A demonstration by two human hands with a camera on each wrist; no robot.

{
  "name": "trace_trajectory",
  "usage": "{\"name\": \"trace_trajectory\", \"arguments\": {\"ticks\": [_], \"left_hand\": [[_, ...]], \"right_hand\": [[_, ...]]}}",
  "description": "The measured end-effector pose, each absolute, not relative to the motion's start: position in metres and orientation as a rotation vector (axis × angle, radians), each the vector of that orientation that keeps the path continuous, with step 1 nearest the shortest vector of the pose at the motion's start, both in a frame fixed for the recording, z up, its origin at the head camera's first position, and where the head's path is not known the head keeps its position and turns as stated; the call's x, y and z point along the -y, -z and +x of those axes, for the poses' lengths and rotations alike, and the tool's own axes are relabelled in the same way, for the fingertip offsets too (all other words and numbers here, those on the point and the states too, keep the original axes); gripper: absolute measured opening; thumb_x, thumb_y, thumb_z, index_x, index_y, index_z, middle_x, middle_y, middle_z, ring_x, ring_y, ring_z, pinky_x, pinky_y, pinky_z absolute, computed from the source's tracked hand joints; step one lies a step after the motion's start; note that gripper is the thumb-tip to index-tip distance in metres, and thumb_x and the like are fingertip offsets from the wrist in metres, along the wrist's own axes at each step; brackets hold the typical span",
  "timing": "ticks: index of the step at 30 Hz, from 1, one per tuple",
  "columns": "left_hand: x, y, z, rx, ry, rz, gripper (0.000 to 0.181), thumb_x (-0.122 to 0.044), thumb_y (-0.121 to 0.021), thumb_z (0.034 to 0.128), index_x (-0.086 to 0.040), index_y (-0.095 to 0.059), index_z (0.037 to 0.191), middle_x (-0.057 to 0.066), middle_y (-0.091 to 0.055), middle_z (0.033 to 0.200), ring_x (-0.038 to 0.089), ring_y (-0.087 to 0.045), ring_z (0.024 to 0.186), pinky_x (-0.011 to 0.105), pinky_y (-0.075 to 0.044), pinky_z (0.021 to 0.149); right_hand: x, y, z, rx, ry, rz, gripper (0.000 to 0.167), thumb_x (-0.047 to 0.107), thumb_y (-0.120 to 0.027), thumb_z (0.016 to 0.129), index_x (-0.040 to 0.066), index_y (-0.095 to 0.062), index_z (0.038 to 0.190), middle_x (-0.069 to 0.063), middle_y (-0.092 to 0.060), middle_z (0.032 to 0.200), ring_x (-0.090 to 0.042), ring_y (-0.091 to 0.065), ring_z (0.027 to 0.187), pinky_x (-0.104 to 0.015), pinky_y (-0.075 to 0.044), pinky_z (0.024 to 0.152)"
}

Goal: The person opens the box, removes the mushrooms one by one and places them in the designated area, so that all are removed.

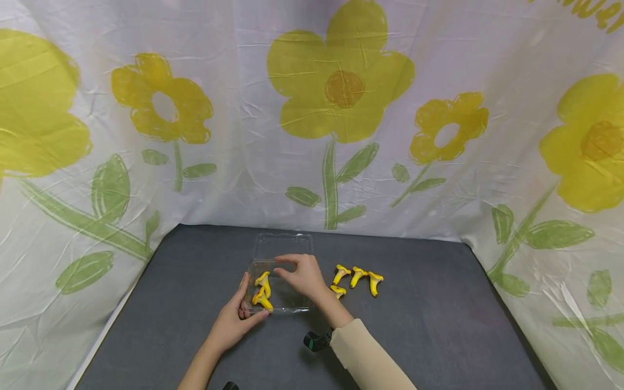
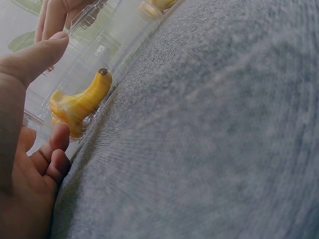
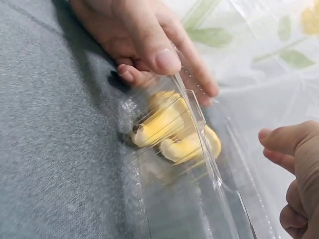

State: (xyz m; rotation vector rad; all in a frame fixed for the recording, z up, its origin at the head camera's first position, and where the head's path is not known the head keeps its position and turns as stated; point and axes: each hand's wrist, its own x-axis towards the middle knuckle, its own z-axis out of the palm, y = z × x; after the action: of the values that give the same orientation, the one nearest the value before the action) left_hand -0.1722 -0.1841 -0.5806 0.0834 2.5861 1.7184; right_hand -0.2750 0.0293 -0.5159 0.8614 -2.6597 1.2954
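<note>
A clear plastic clamshell box (image 1: 292,310) sits on the dark table, its lid (image 1: 284,246) folded back behind it. Two yellow chanterelle-like mushrooms (image 1: 262,299) lie in the left part of the box. My left hand (image 1: 233,320) grips the box's front left corner, thumb on the front rim and fingers along the left side. Above the box hovers my right hand (image 1: 303,275), thumb and forefinger parted, with nothing between them. In the right wrist view, the mushrooms (image 3: 164,122) show through the clear wall, beside the left thumb.
To the right of the box, several more yellow mushrooms (image 1: 358,275) lie on the grey-black table (image 1: 419,325). A black device (image 1: 316,341) is at the right wrist. Behind the table hangs a white curtain (image 1: 244,179) printed with yellow flowers.
</note>
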Motion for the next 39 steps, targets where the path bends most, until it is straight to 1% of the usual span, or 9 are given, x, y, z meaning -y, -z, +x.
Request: {"name": "trace_trajectory", "arguments": {"ticks": [2, 4, 6, 8, 10, 14, 22, 31, 39], "left_hand": [[0.184, 0.581, -0.173, -2.579, -1.714, 0.081, 0.117, -0.035, -0.089, 0.0884, -0.021, -0.01, 0.173, 0.005, -0.05, 0.093, 0.011, -0.043, 0.066, 0.025, -0.042, 0.064], [0.184, 0.582, -0.173, -2.575, -1.708, 0.08, 0.117, -0.037, -0.089, 0.0887, -0.022, -0.009, 0.173, 0.006, -0.051, 0.096, 0.012, -0.044, 0.066, 0.025, -0.042, 0.064], [0.185, 0.582, -0.174, -2.574, -1.709, 0.078, 0.116, -0.037, -0.088, 0.0889, -0.023, -0.009, 0.173, 0.006, -0.051, 0.097, 0.012, -0.044, 0.066, 0.025, -0.042, 0.064], [0.185, 0.583, -0.174, -2.575, -1.711, 0.079, 0.116, -0.037, -0.088, 0.089, -0.024, -0.009, 0.173, 0.006, -0.05, 0.096, 0.013, -0.044, 0.066, 0.025, -0.042, 0.064], [0.185, 0.583, -0.175, -2.581, -1.715, 0.081, 0.116, -0.037, -0.089, 0.0888, -0.023, -0.009, 0.173, 0.005, -0.05, 0.091, 0.012, -0.044, 0.066, 0.025, -0.042, 0.064], [0.184, 0.584, -0.175, -2.586, -1.714, 0.094, 0.117, -0.036, -0.089, 0.0888, -0.022, -0.009, 0.173, 0.003, -0.049, 0.084, 0.011, -0.044, 0.066, 0.025, -0.042, 0.065], [0.183, 0.583, -0.174, -2.588, -1.711, 0.097, 0.115, -0.035, -0.088, 0.0895, -0.022, -0.01, 0.173, 0.003, -0.048, 0.085, 0.011, -0.043, 0.067, 0.025, -0.042, 0.065], [0.185, 0.582, -0.174, -2.593, -1.716, 0.11, 0.115, -0.033, -0.088, 0.0894, -0.02, -0.01, 0.173, 0.002, -0.047, 0.083, 0.009, -0.042, 0.065, 0.025, -0.041, 0.064], [0.185, 0.585, -0.173, -2.589, -1.724, 0.108, 0.115, -0.033, -0.089, 0.0891, -0.02, -0.011, 0.173, 0.002, -0.048, 0.085, 0.009, -0.042, 0.066, 0.025, -0.041, 0.064]], "right_hand": [[-0.025, 0.516, -0.278, 2.671, -1.292, 0.878, 0.027, 0.017, -0.08, 0.097, 0.008, -0.081, 0.122, -0.008, -0.069, 0.063, -0.001, -0.022, 0.037, -0.018, -0.025, 0.041], [-0.022, 0.516, -0.279, 2.671, -1.297, 0.899, 0.026, 0.016, -0.081, 0.097, 0.008, -0.081, 0.122, -0.008, -0.077, 0.077, -0.001, -0.024, 0.038, -0.018, -0.027, 0.042], [-0.02, 0.518, -0.281, 2.67, -1.299, 0.927, 0.026, 0.016, -0.08, 0.097, 0.009, -0.081, 0.122, -0.008, -0.081, 0.096, -0.002, -0.027, 0.039, -0.018, -0.03, 0.044], [-0.018, 0.52, -0.282, 2.676, -1.297, 0.952, 0.026, 0.015, -0.08, 0.098, 0.009, -0.081, 0.123, -0.007, -0.08, 0.113, -0.002, -0.029, 0.04, -0.018, -0.032, 0.046], [-0.017, 0.522, -0.282, 2.699, -1.304, 0.958, 0.026, 0.016, -0.079, 0.098, 0.01, -0.08, 0.124, -0.007, -0.079, 0.118, -0.002, -0.031, 0.04, -0.019, -0.033, 0.046], [-0.015, 0.526, -0.28, 2.751, -1.279, 0.941, 0.026, 0.015, -0.078, 0.099, 0.013, -0.08, 0.125, -0.004, -0.079, 0.119, -0.001, -0.033, 0.04, -0.019, -0.035, 0.048], [-0.009, 0.531, -0.276, 2.788, -1.05, 0.946, 0.026, 0.015, -0.078, 0.099, 0.015, -0.081, 0.124, -0.002, -0.079, 0.12, -0.001, -0.027, 0.042, -0.018, -0.037, 0.058], [-0.001, 0.535, -0.273, 2.815, -0.652, 0.988, 0.021, 0.022, -0.077, 0.101, 0.02, -0.083, 0.12, 0.001, -0.082, 0.106, -0.001, -0.027, 0.043, -0.017, -0.026, 0.047], [0.001, 0.539, -0.274, 2.81, -0.657, 0.97, 0.018, 0.023, -0.076, 0.101, 0.021, -0.084, 0.117, 0.002, -0.082, 0.105, 0.0, -0.036, 0.046, -0.016, -0.029, 0.049]]}}
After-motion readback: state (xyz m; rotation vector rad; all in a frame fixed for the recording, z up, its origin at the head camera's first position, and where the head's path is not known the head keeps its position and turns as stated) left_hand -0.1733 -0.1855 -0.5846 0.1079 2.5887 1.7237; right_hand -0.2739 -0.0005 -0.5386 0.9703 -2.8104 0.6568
